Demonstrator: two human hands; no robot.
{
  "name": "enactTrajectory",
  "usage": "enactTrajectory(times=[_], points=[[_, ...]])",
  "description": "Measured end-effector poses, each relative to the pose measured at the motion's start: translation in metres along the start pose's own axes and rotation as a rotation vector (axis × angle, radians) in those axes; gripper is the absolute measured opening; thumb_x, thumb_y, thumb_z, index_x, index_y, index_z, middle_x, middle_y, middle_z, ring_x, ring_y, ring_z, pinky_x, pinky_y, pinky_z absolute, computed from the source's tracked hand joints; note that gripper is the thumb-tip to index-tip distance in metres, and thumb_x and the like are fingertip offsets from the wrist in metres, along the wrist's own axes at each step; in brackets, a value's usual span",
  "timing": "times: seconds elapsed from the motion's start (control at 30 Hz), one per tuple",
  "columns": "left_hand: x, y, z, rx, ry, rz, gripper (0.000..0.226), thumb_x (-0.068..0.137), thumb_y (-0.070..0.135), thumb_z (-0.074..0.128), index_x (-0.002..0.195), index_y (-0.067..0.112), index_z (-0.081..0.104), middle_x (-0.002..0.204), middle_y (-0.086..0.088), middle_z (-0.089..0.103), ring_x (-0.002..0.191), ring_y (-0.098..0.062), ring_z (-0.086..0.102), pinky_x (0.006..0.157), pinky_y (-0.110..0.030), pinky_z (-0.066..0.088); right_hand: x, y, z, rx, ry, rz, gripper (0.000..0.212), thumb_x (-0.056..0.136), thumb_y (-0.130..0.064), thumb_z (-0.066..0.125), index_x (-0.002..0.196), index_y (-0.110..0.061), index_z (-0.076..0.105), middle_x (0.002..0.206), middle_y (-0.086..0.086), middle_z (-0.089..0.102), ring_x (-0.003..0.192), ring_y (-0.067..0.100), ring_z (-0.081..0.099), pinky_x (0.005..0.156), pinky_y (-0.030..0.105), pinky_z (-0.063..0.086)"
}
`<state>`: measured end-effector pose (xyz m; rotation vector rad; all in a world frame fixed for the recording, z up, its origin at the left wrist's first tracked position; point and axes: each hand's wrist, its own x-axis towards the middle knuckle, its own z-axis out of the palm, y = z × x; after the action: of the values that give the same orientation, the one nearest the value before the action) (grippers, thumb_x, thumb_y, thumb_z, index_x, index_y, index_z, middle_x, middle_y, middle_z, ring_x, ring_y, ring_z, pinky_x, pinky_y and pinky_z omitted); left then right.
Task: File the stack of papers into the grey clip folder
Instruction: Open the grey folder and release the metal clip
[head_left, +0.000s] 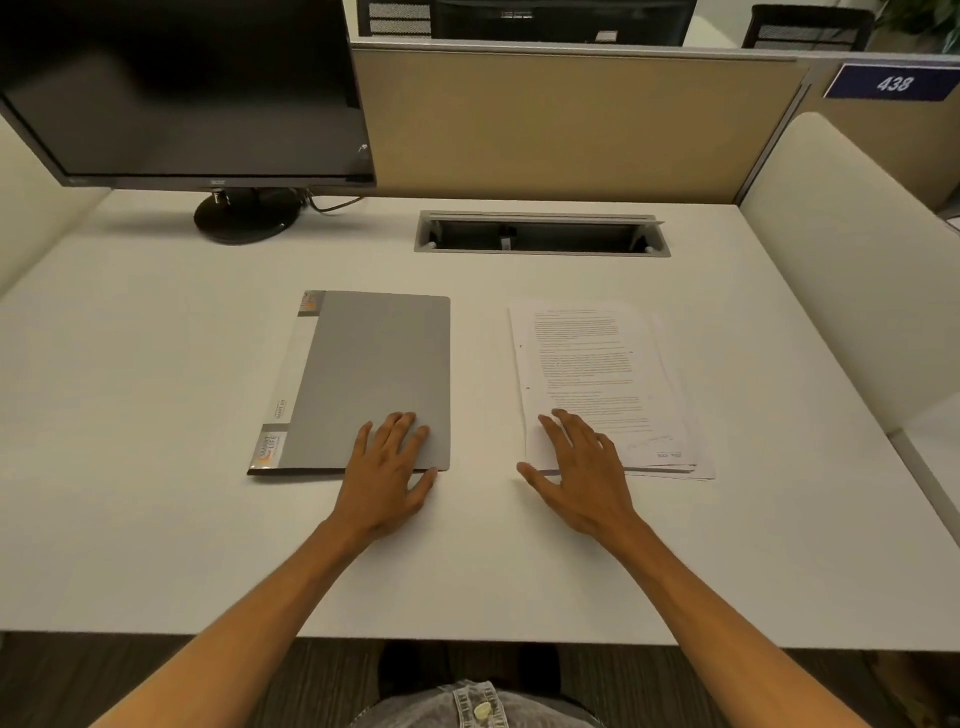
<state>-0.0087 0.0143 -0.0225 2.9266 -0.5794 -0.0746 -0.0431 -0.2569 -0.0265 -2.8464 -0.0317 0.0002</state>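
Folder (371, 379) and papers (605, 384) lie side by side on the white table (156, 467), about midway between its left and right edges and somewhat nearer the near edge than the far one. The grey clip folder is closed, flat, its white spine strip with a printed label along its left side; it sits left of the stack of papers, with a bare strip of table between the two. The papers are printed sheets, loosely squared, the lower sheets fanning out a little on the right side and at the near right corner.

The left hand (387, 470) rests flat on the folder's near right corner, fingers straight and slightly spread on the grey cover, thumb out over the table just past the folder's near edge; it grasps nothing. The right hand (582, 473) lies with straight, spread fingers on the near left part of the paper stack, thumb stretched out to the left over the bare table; it too grips nothing.

Toward the far left corner of the table stands a dark monitor (187, 88) on a round black base. At the middle of the far edge a cable tray (540, 234) is sunk into the table. Behind it rises a beige partition (571, 124), and a blue sign (891, 83) reading 438 is fixed at the far right.
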Motion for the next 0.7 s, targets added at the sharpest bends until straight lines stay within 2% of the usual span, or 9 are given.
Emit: enactTrajectory(times=[0.07, 0.13, 0.33, 0.43, 0.57, 0.7], points=[[0.003, -0.003, -0.003, 0.023, -0.026, 0.012, 0.063, 0.091, 0.046, 0.047, 0.145, 0.016, 0.038, 0.157, -0.009, 0.029, 0.146, -0.027, 0.021, 0.12, -0.047, 0.011, 0.006, -0.013, 0.0, 0.062, 0.015, -0.02, 0.072, 0.091, -0.064, 0.04, 0.15, -0.024, 0.028, 0.158, -0.001, 0.027, 0.146, 0.018, 0.022, 0.117, 0.04, 0.015], [0.006, -0.007, -0.005, 0.053, -0.043, 0.027, 0.064, 0.089, 0.046, 0.05, 0.144, 0.017, 0.037, 0.157, -0.008, 0.028, 0.146, -0.028, 0.02, 0.119, -0.047, 0.013, 0.013, -0.028, 0.001, 0.116, 0.011, -0.037, 0.07, 0.091, -0.062, 0.041, 0.149, -0.024, 0.03, 0.155, 0.0, 0.034, 0.143, 0.019, 0.029, 0.116, 0.04, 0.019], [0.014, -0.01, -0.007, 0.201, -0.112, 0.112, 0.063, 0.094, 0.048, 0.041, 0.145, 0.013, 0.034, 0.157, -0.011, 0.027, 0.146, -0.031, 0.022, 0.118, -0.045, 0.021, 0.029, -0.065, 0.014, 0.175, -0.071, -0.039, 0.061, 0.093, -0.057, 0.044, 0.142, -0.02, 0.043, 0.137, 0.001, 0.053, 0.123, 0.021, 0.049, 0.104, 0.037, 0.036], [0.012, -0.01, -0.012, 0.184, -0.098, 0.136, 0.059, 0.096, 0.042, 0.045, 0.143, 0.007, 0.041, 0.152, -0.016, 0.038, 0.141, -0.033, 0.035, 0.112, -0.044, 0.033, 0.038, -0.082, 0.018, 0.218, -0.089, -0.023, 0.054, 0.093, -0.055, 0.044, 0.129, -0.017, 0.056, 0.125, 0.002, 0.058, 0.113, 0.021, 0.053, 0.095, 0.035, 0.041], [0.01, -0.01, -0.021, 0.205, 0.037, 0.223, 0.048, 0.083, 0.032, 0.071, 0.119, 0.002, 0.065, 0.125, -0.02, 0.065, 0.114, -0.034, 0.064, 0.088, -0.044, 0.055, 0.048, -0.104, 0.019, 0.419, -0.114, 0.118, 0.043, 0.094, -0.053, 0.046, 0.106, -0.016, 0.065, 0.103, 0.001, 0.065, 0.094, 0.021, 0.062, 0.078, 0.03, 0.045], [0.006, -0.011, -0.029, 0.191, 0.143, 0.227, 0.05, 0.081, 0.033, 0.073, 0.12, 0.003, 0.065, 0.124, -0.017, 0.066, 0.112, -0.032, 0.065, 0.088, -0.042, 0.055, 0.059, -0.123, 0.019, 0.695, -0.145, 0.299, 0.038, 0.095, -0.044, 0.052, 0.108, -0.01, 0.062, 0.104, 0.006, 0.067, 0.092, 0.022, 0.064, 0.083, 0.032, 0.052]])
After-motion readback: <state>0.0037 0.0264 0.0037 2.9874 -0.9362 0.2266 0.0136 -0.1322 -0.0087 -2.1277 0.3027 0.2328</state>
